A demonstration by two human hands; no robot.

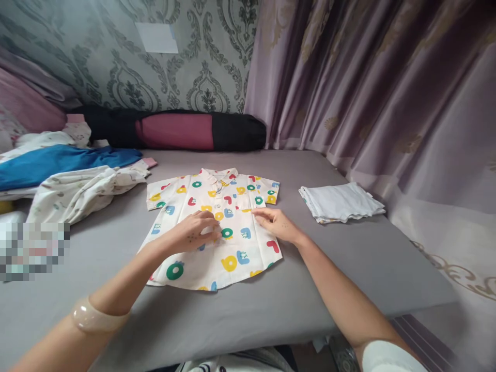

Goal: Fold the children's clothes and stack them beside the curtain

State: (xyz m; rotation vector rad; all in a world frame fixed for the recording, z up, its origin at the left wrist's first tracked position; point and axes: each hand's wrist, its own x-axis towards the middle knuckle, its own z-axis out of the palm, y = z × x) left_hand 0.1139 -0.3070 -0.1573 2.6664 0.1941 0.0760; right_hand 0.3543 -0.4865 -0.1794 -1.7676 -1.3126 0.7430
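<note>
A short-sleeved white shirt with colourful printed shapes lies spread flat, front side up, its collar pointing away from me. My left hand rests over the middle of its front, beside the button placket, with the fingers loosely bent and apart. On the right half of the shirt, my right hand touches the chest area near the side, fingers stretched out and thumb apart. Neither hand grips anything that I can see. A beige bangle sits on my left wrist.
The shirt lies on a grey sheet. A folded white cloth stack is at the right. Loose clothes, including a blue garment, are heaped at the left. A black and maroon bolster lines the wall; purple curtains hang at the right.
</note>
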